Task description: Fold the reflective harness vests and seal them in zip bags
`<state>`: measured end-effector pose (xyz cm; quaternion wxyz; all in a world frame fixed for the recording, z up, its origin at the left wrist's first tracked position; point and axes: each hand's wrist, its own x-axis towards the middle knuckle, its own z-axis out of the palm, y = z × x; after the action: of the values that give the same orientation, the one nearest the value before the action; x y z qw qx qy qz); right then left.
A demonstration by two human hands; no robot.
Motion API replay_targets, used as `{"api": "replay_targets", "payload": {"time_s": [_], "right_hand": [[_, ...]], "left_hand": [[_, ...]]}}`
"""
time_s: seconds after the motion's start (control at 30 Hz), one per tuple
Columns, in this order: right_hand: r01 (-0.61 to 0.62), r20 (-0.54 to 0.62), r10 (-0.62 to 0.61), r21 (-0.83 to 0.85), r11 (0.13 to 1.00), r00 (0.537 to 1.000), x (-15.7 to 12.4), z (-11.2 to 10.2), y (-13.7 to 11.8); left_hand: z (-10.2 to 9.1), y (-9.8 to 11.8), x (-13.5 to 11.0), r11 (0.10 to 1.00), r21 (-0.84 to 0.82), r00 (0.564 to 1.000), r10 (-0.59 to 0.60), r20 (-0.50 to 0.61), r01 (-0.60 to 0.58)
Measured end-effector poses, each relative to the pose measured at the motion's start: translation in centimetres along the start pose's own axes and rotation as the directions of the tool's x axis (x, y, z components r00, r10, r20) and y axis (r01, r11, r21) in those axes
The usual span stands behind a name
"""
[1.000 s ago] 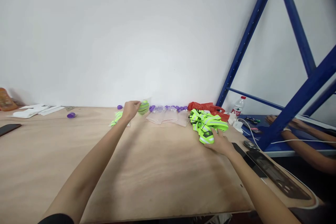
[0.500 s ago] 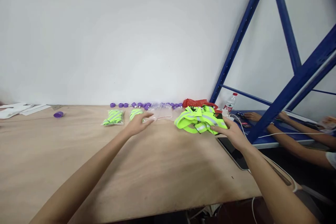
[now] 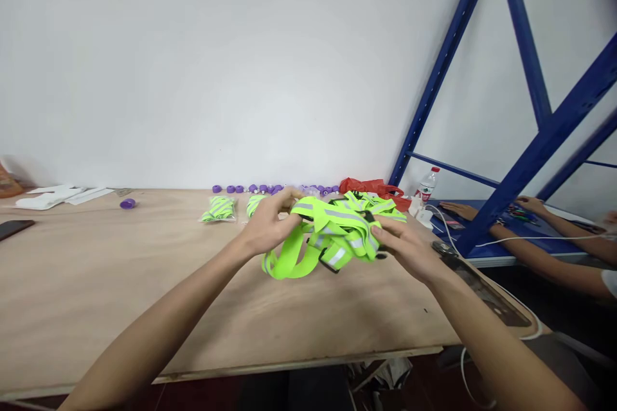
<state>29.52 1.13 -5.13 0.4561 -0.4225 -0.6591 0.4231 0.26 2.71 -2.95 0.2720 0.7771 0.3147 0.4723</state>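
A neon-yellow reflective strap harness [image 3: 332, 221] with silver stripes and black buckles is held up above the wooden table between both hands. My left hand [image 3: 272, 221] pinches its left end, where a loop hangs down. At the other side, my right hand [image 3: 407, 244] has thumb and fingers closed on the bundled straps. Behind it lie more neon-yellow straps [image 3: 385, 205]. Two clear bags with folded yellow straps stand near the wall: one bag [image 3: 219, 209] is in full view, and the other bag [image 3: 252, 205] is partly covered by my left hand.
Several purple caps [image 3: 231, 189] line the wall, beside a red plastic bag [image 3: 371, 187]. A water bottle [image 3: 427, 185] stands by the blue rack post [image 3: 443, 70]. A purple cup [image 3: 128, 203], white sheets [image 3: 53, 197] and a dark phone [image 3: 14, 228] lie left. Another person's arms [image 3: 544, 257] rest at right.
My right hand has brought the harness left and nearer to me, off the strap pile. My left hand, empty before, has taken hold of its left end. The view has shifted slightly left.
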Motion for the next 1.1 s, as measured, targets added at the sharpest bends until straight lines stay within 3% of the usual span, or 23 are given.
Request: {"api": "replay_targets", "payload": {"time_s": [0.1,0.2,0.3,0.37,0.43,0.5,0.6,0.67,0.73,0.83,0.97,1.03,1.1], "right_hand": [[0.088,-0.13,-0.073,0.111,0.99,0.989,0.1,-0.3,0.4],[0.127,-0.08,-0.115,0.158,0.979,0.99,-0.3,0.9,-0.3],[0.12,0.118,-0.132,0.11,0.987,0.984,-1.0,4.5,-1.7],[0.156,0.206,-0.17,0.086,0.984,0.964,-1.2,7.4,-2.6],[0.209,0.205,-0.214,0.046,0.977,0.955,-0.8,9.7,-3.1],[0.246,0.176,-0.243,0.007,0.969,0.954,-0.1,10.4,-3.1],[0.23,0.197,-0.222,-0.021,0.973,0.955,0.9,8.5,-3.0],[0.16,0.244,-0.141,-0.058,0.985,0.959,1.1,6.4,-3.3],[0.101,0.279,-0.063,-0.124,0.987,0.958,1.2,4.5,-4.1],[0.104,0.25,-0.059,-0.174,0.979,0.967,1.2,3.1,-5.4],[0.005,0.131,-0.015,0.073,0.997,0.991,1.7,2.0,-6.5],[-0.023,0.06,0.01,0.215,0.976,0.998,1.9,0.7,-6.7],[0.026,-0.057,-0.009,0.287,0.957,0.998,2.1,-1.3,-6.9]], "left_hand": [[-1.6,1.4,-0.8,0.996,-0.092,0.988,-0.022,-0.15,0.008],[-2.4,2.5,-1.0,0.995,-0.078,0.964,-0.085,-0.252,0.068],[-2.1,3.5,-0.8,0.982,0.034,0.967,-0.175,-0.184,0.184],[-1.5,4.3,-0.5,0.971,0.133,0.977,-0.188,-0.102,0.201],[-1.2,5.2,-0.3,0.959,0.227,0.985,-0.171,-0.023,0.172],[-1.5,5.8,-0.1,0.934,0.331,0.989,-0.147,0.023,0.131],[-3.5,6.3,-0.2,0.844,0.534,0.987,-0.121,0.105,0.047],[-5.2,6.4,-0.3,0.795,0.606,0.962,-0.138,0.237,-0.035],[-6.6,6.7,-0.4,0.801,0.591,0.917,-0.165,0.363,-0.09],[-8.1,7.3,-0.4,0.848,0.529,0.874,-0.225,0.431,-0.043],[-10.0,7.7,-0.1,0.867,0.483,0.865,-0.33,0.377,0.121],[-11.5,7.5,-0.1,0.852,0.495,0.895,-0.345,0.282,0.173],[-13.3,7.2,-0.3,0.833,0.515,0.938,-0.315,0.142,0.201]]}}
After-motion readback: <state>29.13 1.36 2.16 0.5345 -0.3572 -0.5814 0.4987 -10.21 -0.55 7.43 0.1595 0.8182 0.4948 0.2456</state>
